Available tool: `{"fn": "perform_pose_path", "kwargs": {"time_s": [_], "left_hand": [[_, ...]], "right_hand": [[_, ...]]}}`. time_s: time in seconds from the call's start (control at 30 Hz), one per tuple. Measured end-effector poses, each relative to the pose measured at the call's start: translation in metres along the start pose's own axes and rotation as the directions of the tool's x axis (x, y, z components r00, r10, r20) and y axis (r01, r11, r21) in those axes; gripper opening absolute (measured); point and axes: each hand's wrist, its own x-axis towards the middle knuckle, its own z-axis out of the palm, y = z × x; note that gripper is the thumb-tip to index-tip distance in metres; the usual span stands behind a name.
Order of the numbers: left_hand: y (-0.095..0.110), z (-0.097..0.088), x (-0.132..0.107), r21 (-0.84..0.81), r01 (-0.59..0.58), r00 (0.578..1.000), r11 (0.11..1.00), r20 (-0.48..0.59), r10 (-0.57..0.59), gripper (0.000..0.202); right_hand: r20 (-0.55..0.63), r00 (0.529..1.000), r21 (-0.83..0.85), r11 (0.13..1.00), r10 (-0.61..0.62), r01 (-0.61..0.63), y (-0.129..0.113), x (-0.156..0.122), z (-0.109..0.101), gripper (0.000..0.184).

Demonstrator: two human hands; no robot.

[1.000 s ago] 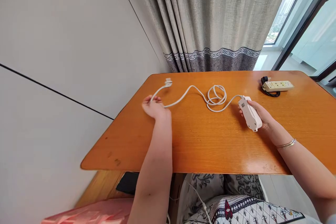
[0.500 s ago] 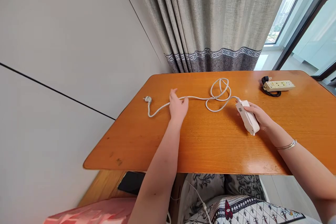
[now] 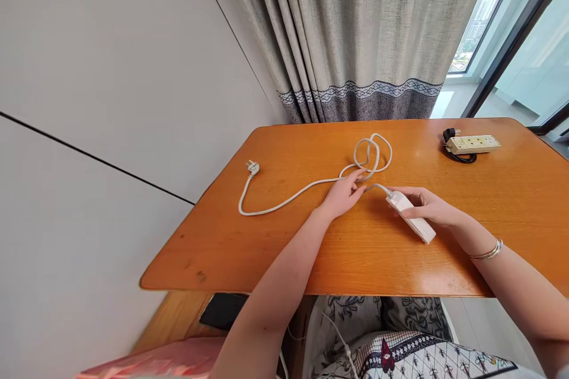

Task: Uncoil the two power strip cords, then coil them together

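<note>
A white power strip (image 3: 411,221) lies on the orange wooden table (image 3: 355,260), and my right hand (image 3: 429,206) is closed over it from the right. Its white cord (image 3: 284,202) runs left in a long curve to a plug (image 3: 252,167) near the table's left edge, with a tangled loop (image 3: 372,157) behind my hands. My left hand (image 3: 343,195) rests on the cord just left of the strip, fingers pinched on the cable where it leaves the loop.
A second, beige power strip (image 3: 472,143) with a black cord lies at the table's far right. A grey curtain (image 3: 355,41) hangs behind the table, a white wall stands to the left, and patterned fabric covers my lap below the near edge.
My left hand has slid right along the cord from near the plug to the loop beside the strip. The plug end now lies loose at the left. My right hand drew the strip slightly nearer.
</note>
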Motion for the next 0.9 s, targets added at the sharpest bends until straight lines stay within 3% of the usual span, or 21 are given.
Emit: {"fn": "perform_pose_path", "kwargs": {"time_s": [0.1,0.17,0.23,0.33,0.43,0.53,0.63,0.73,0.8,0.9], "left_hand": [[-0.003,-0.005,0.003,-0.060,0.036,0.988,0.998,-0.147,-0.044,0.027],[-0.008,-0.015,0.006,-0.136,0.082,0.929,0.987,-0.349,-0.126,0.016],[-0.015,-0.028,0.010,-0.285,0.111,0.793,0.952,-0.552,-0.258,0.022],[-0.028,-0.051,0.014,-0.503,0.039,0.505,0.864,-0.736,-0.451,0.028],[-0.040,-0.074,0.013,-0.593,-0.051,0.276,0.803,-0.781,-0.559,0.026],[-0.051,-0.097,0.008,-0.637,-0.107,0.100,0.764,-0.771,-0.629,0.025],[-0.058,-0.115,0.000,-0.620,-0.154,-0.012,0.769,-0.778,-0.629,0.018],[-0.063,-0.128,-0.007,-0.602,-0.175,-0.102,0.779,-0.776,-0.623,0.016],[-0.067,-0.132,-0.009,-0.603,-0.165,-0.134,0.781,-0.770,-0.623,0.018],[-0.074,-0.133,-0.010,-0.592,-0.106,-0.157,0.799,-0.783,-0.601,0.019]], "right_hand": [[-0.114,0.993,-0.124,0.992,-0.030,0.015,-0.005,-0.002,-0.011,0.067],[-0.238,0.970,-0.221,0.975,-0.046,-0.008,-0.008,-0.004,-0.023,0.067],[-0.353,0.933,-0.321,0.945,-0.066,-0.054,-0.010,-0.007,-0.037,0.068],[-0.466,0.875,-0.484,0.865,-0.129,-0.130,-0.011,-0.015,-0.060,0.070],[-0.541,0.822,-0.613,0.752,-0.178,-0.241,-0.012,-0.025,-0.081,0.069],[-0.602,0.782,-0.690,0.599,-0.162,-0.407,-0.016,-0.034,-0.096,0.066],[-0.661,0.738,-0.717,0.404,-0.135,-0.568,-0.022,-0.043,-0.108,0.061],[-0.750,0.655,-0.658,0.218,-0.096,-0.721,-0.024,-0.054,-0.121,0.053],[-0.840,0.540,-0.541,0.142,-0.049,-0.829,-0.022,-0.061,-0.133,0.046],[-0.950,0.313,-0.313,0.102,-0.010,-0.944,-0.014,-0.070,-0.152,0.043]]}}
